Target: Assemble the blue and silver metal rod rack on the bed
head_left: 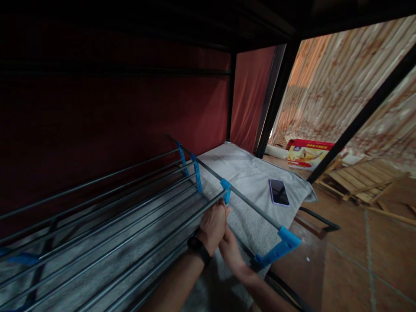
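Observation:
A shoe rack made of grey metal tubes with blue plastic end connectors lies across the bed. My left hand, with a black watch on its wrist, is closed at the lower part of the middle blue connector, just under a tube's end. Pressed against it from the right, my right hand is closed at the same joint. The fingertips of both hands are mostly hidden behind the left hand and the connector. The grey end tube runs past the joint, linking the connectors.
Beneath the rack is a grey blanket, with a phone lying on it at the right. Black metal posts frame the bed. On the tiled floor are a red and yellow box and a folded wooden item.

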### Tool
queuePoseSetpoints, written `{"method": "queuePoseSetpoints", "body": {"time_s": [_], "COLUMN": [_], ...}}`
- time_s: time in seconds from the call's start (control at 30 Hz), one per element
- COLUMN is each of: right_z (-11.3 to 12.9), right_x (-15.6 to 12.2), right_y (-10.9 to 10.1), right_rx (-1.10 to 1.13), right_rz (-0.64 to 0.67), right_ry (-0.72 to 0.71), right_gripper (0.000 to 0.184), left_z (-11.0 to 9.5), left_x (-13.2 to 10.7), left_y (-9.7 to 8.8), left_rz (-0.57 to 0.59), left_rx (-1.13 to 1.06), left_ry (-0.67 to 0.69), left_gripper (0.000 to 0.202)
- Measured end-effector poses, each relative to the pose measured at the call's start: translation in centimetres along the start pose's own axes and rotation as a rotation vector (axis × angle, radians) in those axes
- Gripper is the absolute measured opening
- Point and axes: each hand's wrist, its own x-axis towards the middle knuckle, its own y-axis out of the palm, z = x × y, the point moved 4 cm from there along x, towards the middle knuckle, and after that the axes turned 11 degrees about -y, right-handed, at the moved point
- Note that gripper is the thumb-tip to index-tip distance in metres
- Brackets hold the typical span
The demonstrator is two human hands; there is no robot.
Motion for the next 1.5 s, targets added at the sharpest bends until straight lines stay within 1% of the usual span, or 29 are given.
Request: {"method": "queuePoseSetpoints", "body": {"time_s": [0.07, 0.13, 0.2, 0.27, 0.33, 0.4, 0.57, 0.77, 1.0, 1.13, 1.2, 1.3, 1.5], "right_z": [0.4, 1.3, 2.0, 2.5, 2.6, 2.5, 2.1, 2.1, 2.4, 2.4, 2.4, 2.5, 2.1], "right_x": [1.3, 2.7, 4.0, 5.2, 6.2, 6.7, 6.8, 7.2, 7.2, 7.0, 6.9, 6.7, 6.3], "right_y": [-2.3, -3.7, -4.0, -3.4, -2.8, -2.6, -2.9, -3.2, -2.9, -2.9, -2.8, -2.7, -2.6], "right_rx": [-0.196, -0.393, -0.484, -0.473, -0.424, -0.402, -0.51, -0.56, -0.548, -0.553, -0.566, -0.583, -0.605], "right_rz": [-0.117, -0.21, -0.226, -0.17, -0.099, -0.061, -0.027, 0.005, -0.011, -0.053, -0.063, -0.068, -0.07], "right_ry": [-0.094, -0.214, -0.304, -0.343, -0.343, -0.332, -0.336, -0.311, -0.315, -0.301, -0.304, -0.321, -0.336], "right_gripper": [0.029, 0.031, 0.035, 0.035, 0.034, 0.031, 0.028, 0.016, 0.035, 0.032, 0.03, 0.033, 0.04], "left_z": [-0.2, -0.3, -0.3, -0.3, -0.4, -0.4, -0.4, -0.4, 0.1, 0.5, 0.7, 1.1, 2.0], "left_x": [-0.1, -0.3, -0.4, -0.4, -0.4, -0.3, -0.2, 0.1, 0.5, 0.5, 0.6, 0.7, 1.2], "left_y": [-0.3, -0.6, -0.7, -0.7, -0.7, -0.7, -0.7, -0.8, -1.1, -0.8, -0.6, -0.3, 0.5], "left_rz": [-0.003, -0.03, -0.048, -0.043, -0.034, -0.019, 0.014, 0.011, -0.02, 0.026, 0.021, 0.009, 0.032], "left_rx": [0.016, 0.036, 0.051, 0.07, 0.086, 0.096, 0.149, 0.165, 0.124, 0.084, 0.044, -0.044, -0.172], "left_ry": [0.011, 0.024, 0.027, 0.016, 0.008, 0.007, -0.026, -0.004, 0.009, -0.004, 0.001, -0.01, -0.075], "left_gripper": [0.029, 0.03, 0.031, 0.03, 0.029, 0.029, 0.029, 0.031, 0.03, 0.032, 0.033, 0.031, 0.036]}}
